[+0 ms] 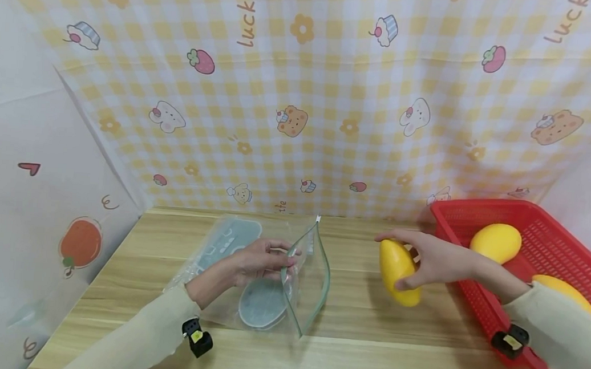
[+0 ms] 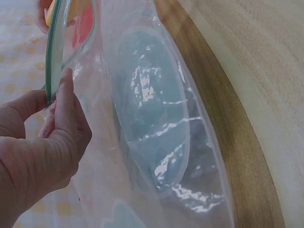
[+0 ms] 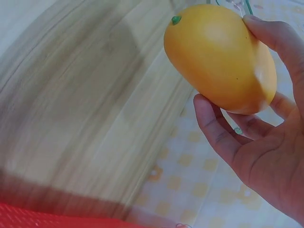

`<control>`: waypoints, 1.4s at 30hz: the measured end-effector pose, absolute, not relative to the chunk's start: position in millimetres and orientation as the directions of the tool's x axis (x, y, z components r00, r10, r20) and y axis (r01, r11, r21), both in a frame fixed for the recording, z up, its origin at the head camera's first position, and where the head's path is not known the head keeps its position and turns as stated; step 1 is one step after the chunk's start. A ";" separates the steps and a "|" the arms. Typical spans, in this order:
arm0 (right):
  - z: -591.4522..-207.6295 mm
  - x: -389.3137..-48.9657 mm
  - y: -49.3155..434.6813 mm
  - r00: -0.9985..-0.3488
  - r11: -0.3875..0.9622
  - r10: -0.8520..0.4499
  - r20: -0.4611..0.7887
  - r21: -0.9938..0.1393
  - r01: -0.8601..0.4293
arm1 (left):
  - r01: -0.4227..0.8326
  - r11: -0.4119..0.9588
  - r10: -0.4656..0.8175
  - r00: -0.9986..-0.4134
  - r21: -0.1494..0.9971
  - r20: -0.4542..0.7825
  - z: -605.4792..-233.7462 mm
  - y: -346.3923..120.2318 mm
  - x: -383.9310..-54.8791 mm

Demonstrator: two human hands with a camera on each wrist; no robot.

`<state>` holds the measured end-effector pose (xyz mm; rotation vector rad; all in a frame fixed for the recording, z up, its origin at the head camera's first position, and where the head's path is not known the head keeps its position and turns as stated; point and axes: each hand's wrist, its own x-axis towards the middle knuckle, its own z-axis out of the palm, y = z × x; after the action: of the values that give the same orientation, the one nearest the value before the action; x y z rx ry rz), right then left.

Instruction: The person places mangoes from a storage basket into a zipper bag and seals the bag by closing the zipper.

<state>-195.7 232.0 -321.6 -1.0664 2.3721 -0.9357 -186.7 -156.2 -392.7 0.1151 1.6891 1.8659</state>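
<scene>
My left hand point(image 1: 261, 260) pinches the rim of a clear zip bag point(image 1: 327, 281) between thumb and fingers. The bag lies on the table with its mouth gaping toward the right. Pale blue-green printed panels show on its side, and a white slider sits at the far end of its green zip strip. In my right hand point(image 1: 444, 262) is a yellow mango point(image 1: 397, 271), gripped above the table to the right of the bag's mouth, apart from it. A small green stem nub shows on the mango point(image 3: 218, 57) in the right wrist view.
A red plastic basket point(image 1: 449, 223) stands at the right, under my right forearm. Inside it lie a yellow mango point(image 1: 497, 242) and another one point(image 1: 566, 289), partly hidden by the sleeve. A checked cloth point(image 1: 328, 152) hangs behind the wooden table point(image 1: 366, 349).
</scene>
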 end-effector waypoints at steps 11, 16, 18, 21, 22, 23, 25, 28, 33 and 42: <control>-330.7 -193.0 219.1 -0.701 0.491 -0.710 -0.063 -0.758 -0.429 | -0.365 -0.012 0.499 -0.809 0.931 -0.310 -390.1 -152.2 -186.8; -335.1 -192.8 211.4 -0.720 0.483 -0.693 -0.034 -0.764 -0.428 | -0.367 0.001 0.493 -0.809 0.930 -0.319 -389.3 -149.5 -186.9; -337.4 -193.1 208.0 -0.726 0.483 -0.688 -0.020 -0.759 -0.437 | -0.368 0.011 0.491 -0.808 0.930 -0.326 -389.3 -148.9 -187.3; -339.7 -192.8 203.3 -0.735 0.489 -0.677 -0.013 -0.755 -0.437 | -0.371 0.019 0.489 -0.807 0.928 -0.332 -389.9 -147.9 -188.3; -340.3 -192.6 201.9 -0.739 0.492 -0.674 -0.012 -0.754 -0.436 | -0.370 0.018 0.489 -0.807 0.929 -0.331 -390.0 -147.6 -188.4; -341.0 -192.2 200.8 -0.744 0.497 -0.668 -0.014 -0.753 -0.431 | -0.370 0.016 0.489 -0.808 0.929 -0.330 -390.1 -147.3 -188.4; -342.9 -191.7 198.5 -0.756 0.501 -0.655 -0.016 -0.758 -0.418 | -0.368 0.006 0.491 -0.808 0.930 -0.324 -390.4 -146.9 -188.2; -346.2 -191.2 195.5 -0.771 0.502 -0.637 -0.016 -0.768 -0.398 | -0.368 -0.009 0.498 -0.808 0.930 -0.315 -390.7 -146.6 -187.5; -350.6 -190.1 191.5 -0.791 0.502 -0.612 -0.021 -0.783 -0.368 | -0.370 -0.012 0.503 -0.805 0.929 -0.314 -391.9 -145.8 -186.4; -357.4 -185.2 188.8 -0.799 0.501 -0.600 -0.035 -0.796 -0.341 | -0.376 -0.002 0.487 -0.810 0.927 -0.327 -394.8 -145.7 -186.0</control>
<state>-185.2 188.8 -357.4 -0.7909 2.4407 -1.1924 -186.0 -145.7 -394.8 0.1152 1.6868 1.8702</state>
